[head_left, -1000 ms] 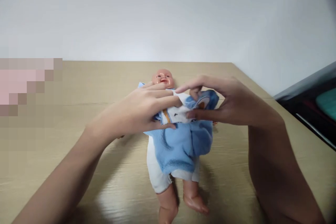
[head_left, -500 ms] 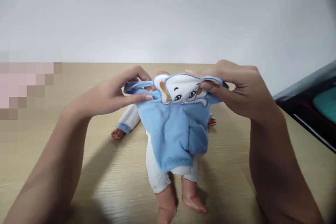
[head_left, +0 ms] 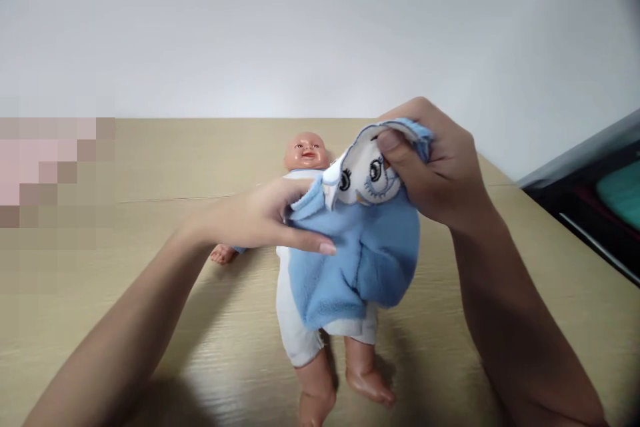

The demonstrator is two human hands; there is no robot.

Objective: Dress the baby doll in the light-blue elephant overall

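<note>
Wooden table (head_left: 150, 167) is seen bearing a baby doll (head_left: 306, 151) laid face up, with a blue fleece garment (head_left: 360, 253) held over its torso. Garment judged soft, light and limp, best gripped at its edges. Right hand (head_left: 440, 167) is pinched on the embroidered top edge; left hand (head_left: 260, 217) is closed on the side edge.

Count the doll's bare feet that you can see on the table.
2: one foot right of the other foot, at the near edge, below the blue garment; neither is hidden.
</note>
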